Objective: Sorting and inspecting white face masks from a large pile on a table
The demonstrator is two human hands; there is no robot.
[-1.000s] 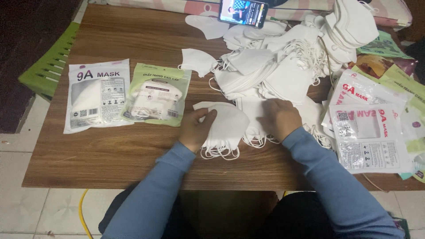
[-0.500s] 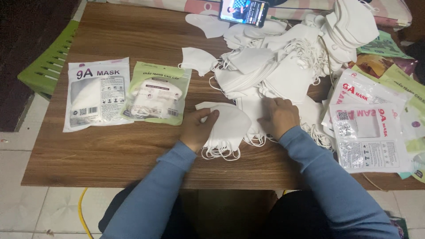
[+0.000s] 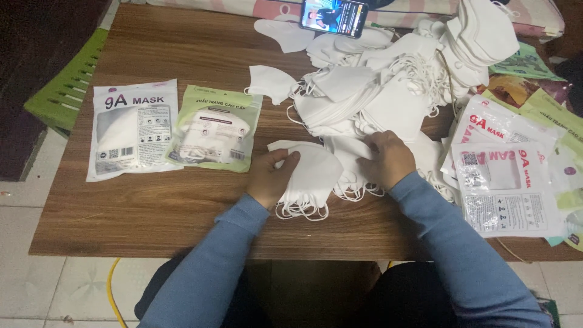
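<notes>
**Squaring up a stack of white masks at the desk**

The wooden desk (image 3: 152, 218) takes up most of the room in front of the seated person, and its far right half is buried under a loose heap of white masks (image 3: 388, 91), ear loops tangled everywhere. Down the right edge lies a spread of empty printed pouches (image 3: 507, 188), white and red ones on top, greenish ones beneath. On the left, well apart from the heap, two filled packs lie side by side: a white pack (image 3: 130, 136) and, touching its right edge, a green pack (image 3: 212, 136). A phone (image 3: 334, 16) with a lit screen sits propped at the far edge.

Right in front of the person is a small stack of folded masks (image 3: 316, 176), loops hanging off toward the near edge. The left hand (image 3: 272, 178) rests curled on the stack's left end, thumb and fingers lightly pinching it, neither spread nor fisted. The right hand (image 3: 384, 159) lies palm down, fingers bent, on the masks just beside the stack's right side; whether it grips anything underneath I can't tell.

To my eye this is the gathering step: a counted bundle being evened up. Judging by the layout, the next move would call for both hands to close on the stack together, keep the loops from snagging, and bring a pouch over from the right.
</notes>
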